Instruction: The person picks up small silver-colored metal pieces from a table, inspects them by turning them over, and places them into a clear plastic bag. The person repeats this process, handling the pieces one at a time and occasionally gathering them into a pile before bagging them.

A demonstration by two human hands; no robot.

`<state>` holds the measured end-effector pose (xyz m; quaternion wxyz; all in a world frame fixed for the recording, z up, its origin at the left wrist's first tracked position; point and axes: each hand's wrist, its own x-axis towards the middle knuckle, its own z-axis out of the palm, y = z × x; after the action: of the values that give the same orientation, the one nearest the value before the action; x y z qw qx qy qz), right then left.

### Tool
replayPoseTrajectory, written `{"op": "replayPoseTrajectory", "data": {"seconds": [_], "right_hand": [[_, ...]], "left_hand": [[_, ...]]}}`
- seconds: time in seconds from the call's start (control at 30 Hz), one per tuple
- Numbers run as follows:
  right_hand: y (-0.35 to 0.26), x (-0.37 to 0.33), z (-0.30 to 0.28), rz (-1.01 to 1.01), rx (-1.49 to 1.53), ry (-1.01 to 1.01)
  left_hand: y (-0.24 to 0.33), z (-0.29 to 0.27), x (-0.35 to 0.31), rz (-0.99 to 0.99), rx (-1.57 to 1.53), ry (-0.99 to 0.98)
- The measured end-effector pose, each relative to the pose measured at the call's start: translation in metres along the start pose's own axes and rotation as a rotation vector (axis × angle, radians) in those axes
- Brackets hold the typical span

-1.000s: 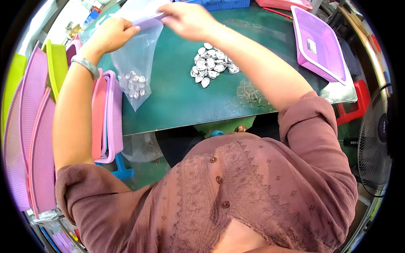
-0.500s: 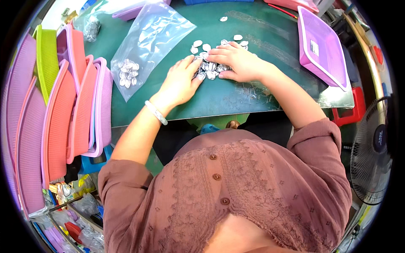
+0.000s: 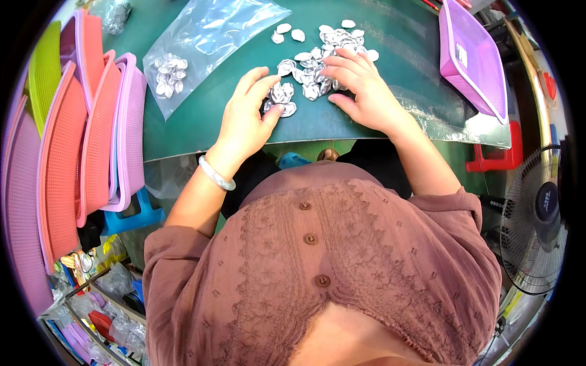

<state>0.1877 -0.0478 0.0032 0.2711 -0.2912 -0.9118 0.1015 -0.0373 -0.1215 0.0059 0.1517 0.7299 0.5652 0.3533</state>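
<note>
Many small silvery oval pieces (image 3: pixel 312 72) lie loose on the green tabletop (image 3: pixel 201 128). My left hand (image 3: pixel 247 116) curves, fingers apart, around a small cluster of them (image 3: pixel 281 94) near the table's front edge. At the right side of the main pile, my right hand (image 3: pixel 363 91) rests with its fingers spread over some pieces. Part of the pile is hidden under its fingertips. A clear plastic bag (image 3: pixel 213 36) lies flat to the left, with several of the same silvery pieces (image 3: pixel 170 74) inside its lower end.
Pink, purple and green plastic baskets (image 3: pixel 101 134) stand stacked at the left. A purple basket (image 3: pixel 476 67) sits on the table's right. A fan (image 3: pixel 534 219) and a red stool (image 3: pixel 503 152) are beyond the right edge. Another bagged bundle (image 3: pixel 115 15) lies far left.
My hands have moved apart, with a small cluster now separated by my left hand. The pile is more spread out. The whole view has shifted, so the table sits higher in the picture.
</note>
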Motion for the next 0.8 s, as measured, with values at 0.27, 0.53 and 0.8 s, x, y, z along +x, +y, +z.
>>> {"op": "replayPoseTrajectory", "data": {"seconds": [0.27, 0.53, 0.8], "right_hand": [[-0.015, -0.001, 0.006, -0.016, 0.009, 0.069], [-0.02, 0.0, 0.015, -0.037, 0.036, 0.118], [-0.032, 0.011, 0.021, -0.06, 0.043, 0.134]], "left_hand": [[-0.009, 0.001, -0.004, 0.1, 0.133, 0.026], [-0.014, 0.002, 0.005, 0.113, 0.085, 0.129], [-0.02, -0.006, 0.007, -0.598, -0.991, 0.157]]}}
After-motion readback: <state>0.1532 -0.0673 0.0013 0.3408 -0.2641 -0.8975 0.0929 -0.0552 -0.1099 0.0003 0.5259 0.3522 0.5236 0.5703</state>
